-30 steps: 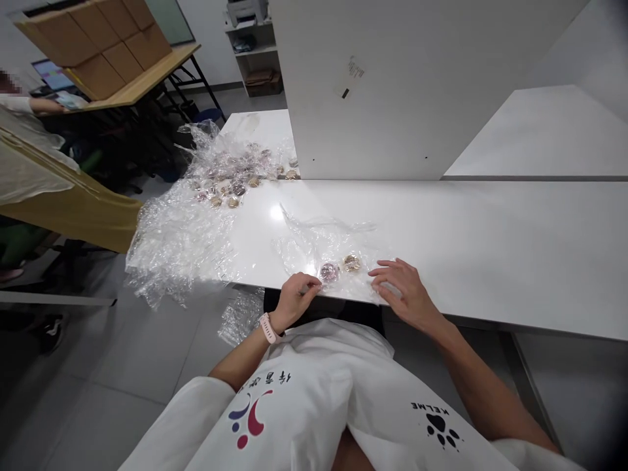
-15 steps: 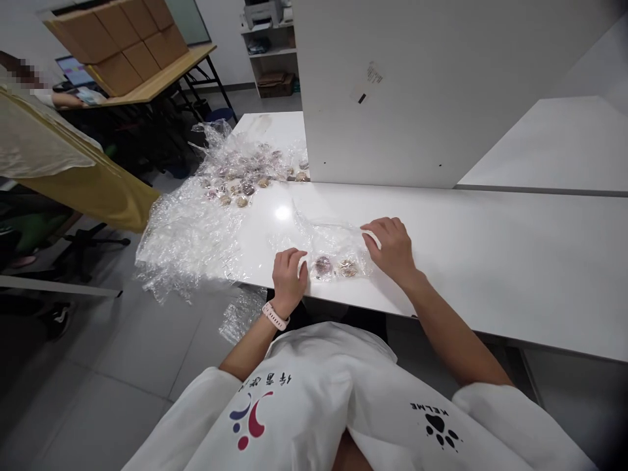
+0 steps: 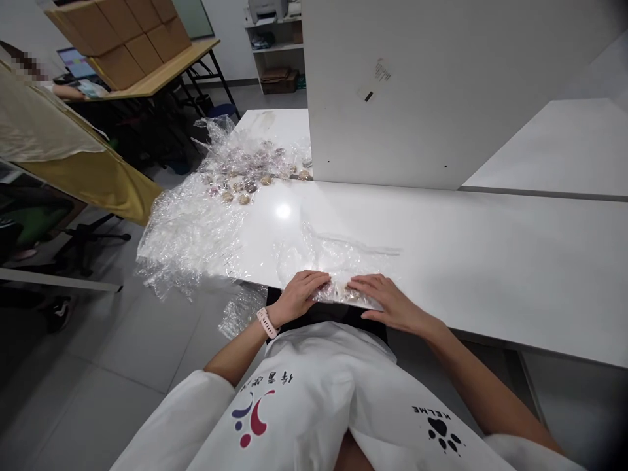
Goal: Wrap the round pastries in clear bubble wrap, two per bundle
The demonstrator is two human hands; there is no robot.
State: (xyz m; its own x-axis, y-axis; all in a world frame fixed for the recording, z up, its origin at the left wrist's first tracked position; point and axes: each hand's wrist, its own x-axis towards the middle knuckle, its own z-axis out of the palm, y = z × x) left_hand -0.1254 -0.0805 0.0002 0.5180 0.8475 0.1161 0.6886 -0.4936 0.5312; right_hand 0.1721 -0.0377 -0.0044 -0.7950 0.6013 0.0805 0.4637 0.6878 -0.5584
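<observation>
At the front edge of the white table lies a sheet of clear plastic wrap (image 3: 346, 252), wrinkled and partly see-through. Small round items sit under its near edge, mostly covered by my fingers and blurred by glare. My left hand (image 3: 301, 293), with a pink band at the wrist, grips the left end of that near edge, fingers curved over the top. On the right end, my right hand (image 3: 387, 301) has its fingers laid over the wrapped items and its thumb lower, at the table edge, with the plastic between.
A heap of clear plastic wrap (image 3: 191, 229) hangs over the table's left end. Behind it lie several wrapped round pieces (image 3: 250, 186). A tall white panel (image 3: 383, 98) rises behind the white table (image 3: 490, 261). Another person's arm (image 3: 69, 92) shows near stacked cardboard boxes (image 3: 127, 46).
Both hands have come down toward me to the table's front edge and closer together. The plastic's near edge with the round items has moved with them, and the fingers now cover it.
</observation>
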